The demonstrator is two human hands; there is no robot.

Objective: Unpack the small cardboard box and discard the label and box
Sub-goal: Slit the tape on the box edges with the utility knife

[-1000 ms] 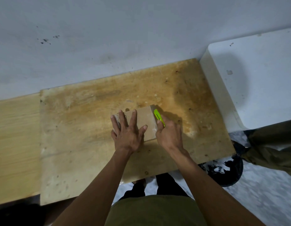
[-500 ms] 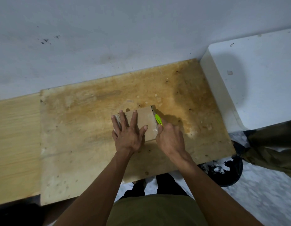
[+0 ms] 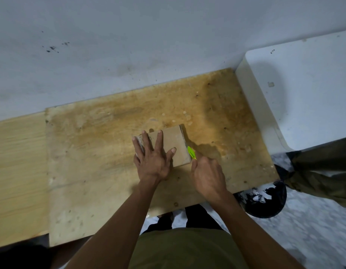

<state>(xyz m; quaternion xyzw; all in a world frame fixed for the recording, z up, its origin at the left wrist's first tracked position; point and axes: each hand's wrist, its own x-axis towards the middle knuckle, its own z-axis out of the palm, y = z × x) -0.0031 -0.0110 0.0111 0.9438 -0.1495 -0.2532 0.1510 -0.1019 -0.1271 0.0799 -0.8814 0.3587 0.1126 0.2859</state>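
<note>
A small brown cardboard box (image 3: 175, 139) lies flat near the middle of the stained wooden table (image 3: 102, 152). My left hand (image 3: 152, 158) presses flat on the box's left half, fingers spread. My right hand (image 3: 208, 175) is closed around a bright green cutter (image 3: 191, 152), whose tip rests against the box's right edge near the front corner. A whitish label edge shows under my left fingers at the box's left end; most of it is hidden.
A white cabinet top (image 3: 304, 90) borders the table on the right. A black bin (image 3: 267, 200) holding paper scraps stands on the floor below the table's front right corner. A grey wall rises behind the table.
My right hand has drawn the green cutter along the box's right edge toward me, from the far corner to the near corner. My left hand has stayed pressed on the box.
</note>
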